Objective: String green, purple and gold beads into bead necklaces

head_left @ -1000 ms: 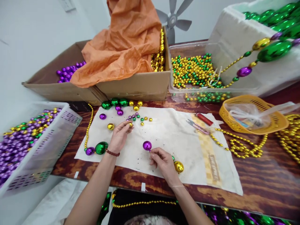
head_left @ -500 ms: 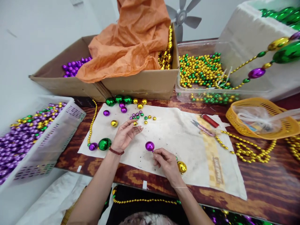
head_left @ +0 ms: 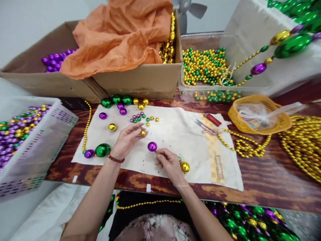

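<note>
My left hand, with a beaded bracelet at the wrist, is closed in a pinch at a small gold bead. A thin thread runs from there down to a shiny purple bead. Just below that bead, the fingertips of my right hand pinch the strand. Beside my right hand lies a large gold bead with a small green bead. Small loose beads in purple, green and gold are scattered beyond my left hand. Left of it rests a large green bead joined to a gold bead chain.
A white cloth covers part of the wooden table. Snips and a red cylinder lie at its right, near a yellow basket. Cardboard boxes, a clear bin and a white basket of beads stand around it.
My left hand has moved right and slightly down with the gold bead, closer to the purple bead. My right hand keeps its pinch. The whole view has shifted a little.
</note>
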The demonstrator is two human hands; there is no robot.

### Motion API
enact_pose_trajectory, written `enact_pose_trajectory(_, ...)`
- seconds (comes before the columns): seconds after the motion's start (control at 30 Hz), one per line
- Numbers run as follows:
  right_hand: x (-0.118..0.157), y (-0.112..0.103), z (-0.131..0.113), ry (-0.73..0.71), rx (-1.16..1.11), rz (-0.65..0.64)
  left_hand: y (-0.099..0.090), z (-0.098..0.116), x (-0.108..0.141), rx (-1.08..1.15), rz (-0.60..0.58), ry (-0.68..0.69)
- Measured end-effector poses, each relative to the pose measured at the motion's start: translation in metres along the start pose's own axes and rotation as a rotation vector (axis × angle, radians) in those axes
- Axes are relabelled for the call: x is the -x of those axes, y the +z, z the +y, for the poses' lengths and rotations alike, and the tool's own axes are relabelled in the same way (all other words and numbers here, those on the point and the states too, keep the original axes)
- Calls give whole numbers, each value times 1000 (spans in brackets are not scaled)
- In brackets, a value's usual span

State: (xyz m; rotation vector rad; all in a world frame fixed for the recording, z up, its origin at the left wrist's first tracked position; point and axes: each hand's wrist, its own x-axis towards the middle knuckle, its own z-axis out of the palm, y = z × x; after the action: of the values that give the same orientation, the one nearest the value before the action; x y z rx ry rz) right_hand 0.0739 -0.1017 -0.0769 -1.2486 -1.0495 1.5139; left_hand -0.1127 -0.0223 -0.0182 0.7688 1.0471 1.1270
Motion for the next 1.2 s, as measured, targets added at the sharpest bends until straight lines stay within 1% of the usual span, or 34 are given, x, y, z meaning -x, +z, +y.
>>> enact_pose_trajectory(0.07, -2, 2, 0, -2, -5, 7, 4, -4, 3, -50, 2, -22)
enact_pose_trajectory(0.13, -4, 2, 0, -5, 6, 1, 7, -8, 5, -73, 37, 3)
enact_pose_trajectory(0.23, -4, -1, -2, -46, 123, -4, 12, -10, 6, -105, 83, 54)
enact_pose_trajectory(0.33, -1, -8, -12, -193, 364, 85, 17, -6, 7, -126, 98, 101)
enact_pose_trajectory(0.4, -1, -10, -21, -302, 469, 140, 22, -1, 10, -135, 98, 138)
enact_pose_trajectory(0.47, -4, -11, -30, -375, 496, 121, 29, 3, 14, -156, 78, 177)
enact_pose_trajectory(0.57, -12, -9, -35, -438, 534, 39, 40, 6, 19, -193, -2, 216)
enact_pose_trajectory(0.6, -16, -9, -35, -452, 559, 32, 43, 7, 18, -213, -32, 218)
enact_pose_trajectory(0.67, -21, -10, -32, -462, 612, 61, 42, 9, 14, -272, -86, 203)
enact_pose_trajectory(0.7, -23, -12, -31, -451, 630, 84, 38, 11, 8, -316, -101, 193)
enact_pose_trajectory(0.77, -25, -17, -29, -398, 641, 108, 21, 19, -7, -461, -78, 209)
enact_pose_trajectory(0.8, -25, -19, -29, -368, 632, 111, 9, 24, -17, -573, -35, 239)
enact_pose_trajectory(0.9, -21, -24, -36, -332, 569, 114, -33, 49, -49, -1042, 190, 372)
enact_pose_trajectory(0.97, -18, -23, -45, -345, 516, 114, -54, 66, -69, -1273, 303, 389)
enact_pose_trajectory(1.0, -17, -22, -49, -354, 495, 109, -60, 74, -78, -1364, 342, 388)
enact_pose_trajectory(1.03, -17, -21, -53, -365, 483, 105, -64, 79, -87, -1447, 364, 385)
enact_pose_trajectory(1.1, -17, -20, -59, -392, 496, 95, -62, 83, -103, -1601, 380, 389)
enact_pose_trajectory(1.2, -18, -20, -61, -420, 559, 56, -51, 76, -124, -1787, 341, 392)
